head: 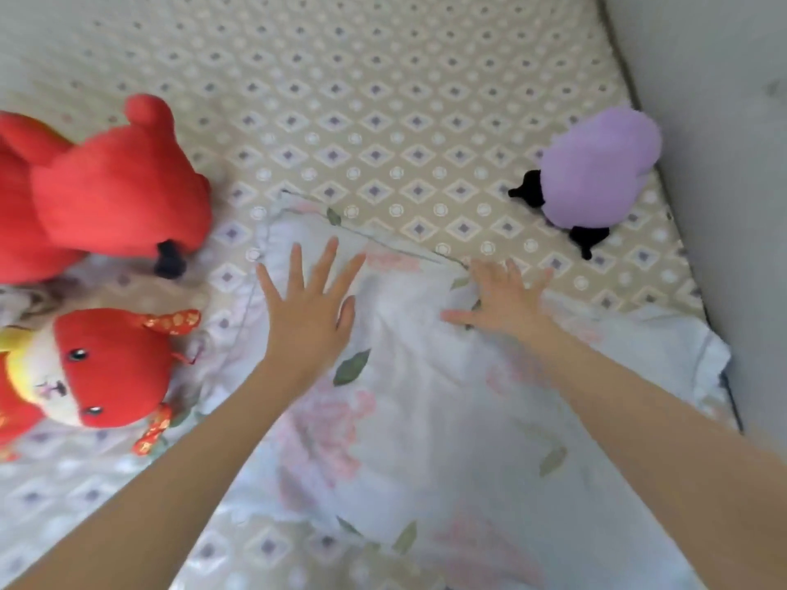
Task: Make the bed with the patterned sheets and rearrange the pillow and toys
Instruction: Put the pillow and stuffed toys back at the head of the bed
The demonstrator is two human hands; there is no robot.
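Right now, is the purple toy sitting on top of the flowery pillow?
No, the purple toy lies on the patterned sheet near the wall, apart from the flowery pillow under both hands.

We see a plain, pale grey wall (724, 121) filling the right side of the view. It runs from the top edge downward and slants toward the lower right. Its surface looks smooth and even in tone, with a faint darker smudge (773, 89) high up near the right border. Along the wall's foot we make out a thin dark line (732, 402), bluish lower down. We cannot tell whether it is a gap or an edging.
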